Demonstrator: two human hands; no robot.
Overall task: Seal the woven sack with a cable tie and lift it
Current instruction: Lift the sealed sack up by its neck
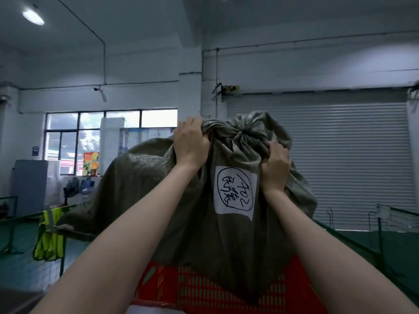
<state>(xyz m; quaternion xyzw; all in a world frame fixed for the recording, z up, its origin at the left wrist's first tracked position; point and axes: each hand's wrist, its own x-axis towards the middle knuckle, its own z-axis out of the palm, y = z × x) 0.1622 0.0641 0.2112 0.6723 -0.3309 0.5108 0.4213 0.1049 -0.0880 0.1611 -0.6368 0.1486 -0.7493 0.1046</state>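
Note:
A large grey-green woven sack (199, 234) fills the middle of the head view, held up in front of me above a red crate. Its mouth is gathered into a tight knot-like bunch (246, 130) at the top; the cable tie itself cannot be made out. A white label (235, 191) with handwritten black marks is stuck on its front. My left hand (190, 143) grips a fold of the fabric left of the bunch. My right hand (275, 165) clutches the fabric just below and right of it.
A red plastic crate (204, 291) sits under the sack. A yellow hi-vis vest (48, 236) hangs on a green rail at the left. Another green-railed frame (353, 245) runs along the right. A shut roller door (340, 155) and windows (90, 137) stand behind.

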